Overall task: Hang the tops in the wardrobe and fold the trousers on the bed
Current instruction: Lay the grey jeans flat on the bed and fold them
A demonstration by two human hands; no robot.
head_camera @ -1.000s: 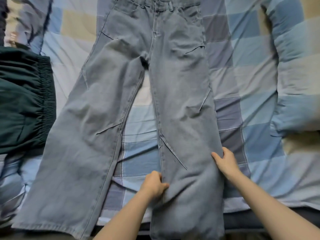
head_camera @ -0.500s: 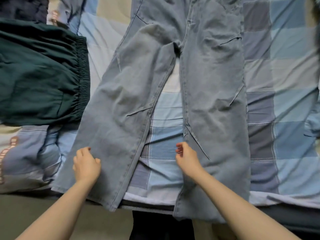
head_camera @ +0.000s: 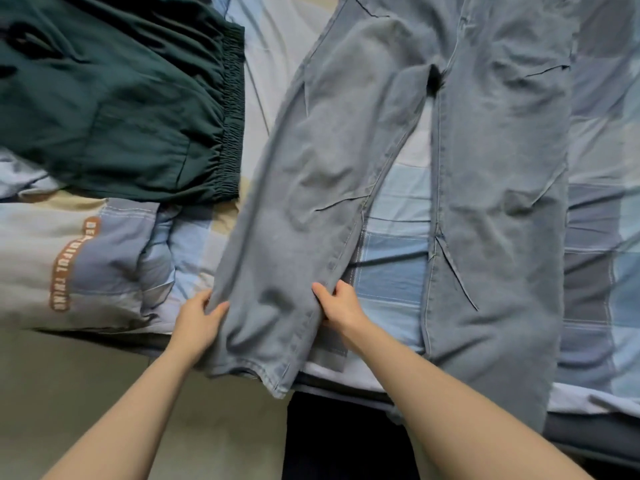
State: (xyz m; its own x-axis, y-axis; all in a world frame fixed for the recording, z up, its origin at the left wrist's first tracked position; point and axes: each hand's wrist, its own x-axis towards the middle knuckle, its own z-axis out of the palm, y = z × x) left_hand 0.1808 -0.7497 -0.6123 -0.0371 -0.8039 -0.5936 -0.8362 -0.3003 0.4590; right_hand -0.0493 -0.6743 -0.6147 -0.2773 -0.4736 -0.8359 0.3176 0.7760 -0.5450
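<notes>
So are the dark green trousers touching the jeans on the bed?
Apart. The head view shows a strip of bedding between the green trousers and the jeans all along the elastic waistband.

Left hand (head_camera: 199, 322) and right hand (head_camera: 341, 306) now both pinch jeans (head_camera: 311, 188) left leg edges.
</notes>
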